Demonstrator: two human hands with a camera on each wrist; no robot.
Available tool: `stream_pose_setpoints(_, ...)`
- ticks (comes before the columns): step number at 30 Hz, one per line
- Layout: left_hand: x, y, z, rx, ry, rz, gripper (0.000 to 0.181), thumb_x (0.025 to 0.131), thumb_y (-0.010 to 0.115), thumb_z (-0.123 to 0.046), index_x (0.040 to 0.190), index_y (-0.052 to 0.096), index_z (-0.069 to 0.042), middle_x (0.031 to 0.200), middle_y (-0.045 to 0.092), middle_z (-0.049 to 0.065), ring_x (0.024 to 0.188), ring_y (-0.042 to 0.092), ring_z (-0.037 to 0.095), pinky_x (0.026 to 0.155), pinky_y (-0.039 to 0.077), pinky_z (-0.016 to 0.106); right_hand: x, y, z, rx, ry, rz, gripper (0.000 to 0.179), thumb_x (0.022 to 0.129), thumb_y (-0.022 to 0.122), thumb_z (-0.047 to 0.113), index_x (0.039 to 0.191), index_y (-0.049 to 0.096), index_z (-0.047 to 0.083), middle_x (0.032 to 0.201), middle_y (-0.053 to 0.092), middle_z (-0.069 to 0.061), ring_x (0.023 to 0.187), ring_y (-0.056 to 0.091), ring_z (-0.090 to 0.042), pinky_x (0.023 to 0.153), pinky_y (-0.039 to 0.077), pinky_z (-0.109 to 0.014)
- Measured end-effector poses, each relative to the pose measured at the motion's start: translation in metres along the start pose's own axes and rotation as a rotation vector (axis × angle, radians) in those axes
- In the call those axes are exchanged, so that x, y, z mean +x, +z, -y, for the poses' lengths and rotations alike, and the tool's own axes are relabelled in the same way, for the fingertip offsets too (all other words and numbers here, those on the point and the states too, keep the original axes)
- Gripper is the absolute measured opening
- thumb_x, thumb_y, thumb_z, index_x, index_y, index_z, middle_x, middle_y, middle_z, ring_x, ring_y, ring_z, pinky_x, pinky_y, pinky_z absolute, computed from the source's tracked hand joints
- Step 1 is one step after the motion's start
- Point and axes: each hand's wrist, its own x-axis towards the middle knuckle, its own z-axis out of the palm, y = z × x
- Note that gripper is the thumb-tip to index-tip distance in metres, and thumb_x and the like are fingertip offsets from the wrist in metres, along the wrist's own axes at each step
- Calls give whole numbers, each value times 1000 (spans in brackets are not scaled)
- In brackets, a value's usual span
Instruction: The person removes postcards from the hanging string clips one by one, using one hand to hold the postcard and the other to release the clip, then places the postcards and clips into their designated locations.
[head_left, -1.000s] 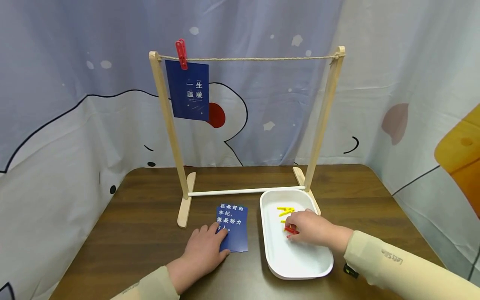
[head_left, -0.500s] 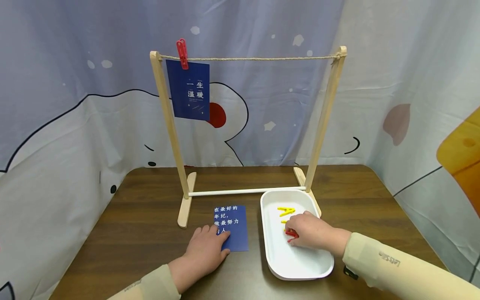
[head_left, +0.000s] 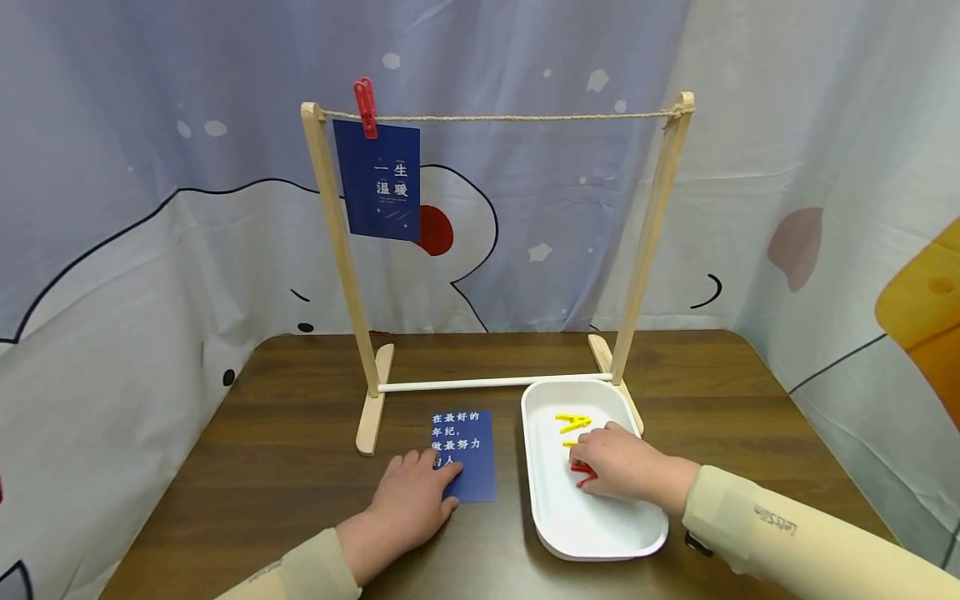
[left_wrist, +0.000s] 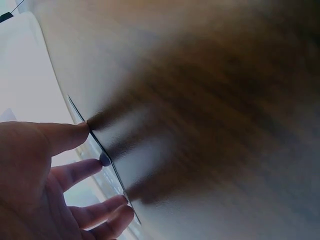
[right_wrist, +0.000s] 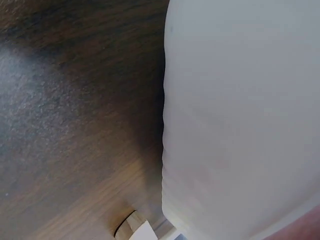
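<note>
My left hand point(head_left: 408, 506) rests on the table with its fingertips on the left side of a dark blue card point(head_left: 476, 475) printed with white characters. In the left wrist view the thumb and fingers of that hand point(left_wrist: 55, 180) meet the card's edge, and the card appears as a thin line. Inside a white tray point(head_left: 588, 533), my right hand point(head_left: 622, 468) pinches a red clothespin point(head_left: 582, 475), partly hidden by the fingers. Yellow clothespins point(head_left: 574, 423) lie just beyond it. The right wrist view shows only the tray's outer wall point(right_wrist: 225, 100) and a sliver of skin.
A wooden rack point(head_left: 647, 250) stands behind, with a rope point(head_left: 517, 118) strung across its top. From the rope's left end hangs another blue card point(head_left: 378, 179), held by a red clothespin point(head_left: 365, 108). The tray's far end sits close to the rack's right foot point(head_left: 600, 352).
The blue card under my left fingers has shifted slightly, and its printed lines sit a little lower. The red clothespin has turned a little in my right fingers, which stay inside the tray.
</note>
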Motion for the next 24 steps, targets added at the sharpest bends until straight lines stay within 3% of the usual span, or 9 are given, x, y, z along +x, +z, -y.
stream_pose_setpoints(24,6,-7,4,-76,-12,-60,46,89,68,-49,126,66,-20,125,60,10,107,55,31,89,41,52,-5,-6,1,48,34,9,20,77,83,22,88,67,18,77,57,11,70,47,-2,70,35,-32)
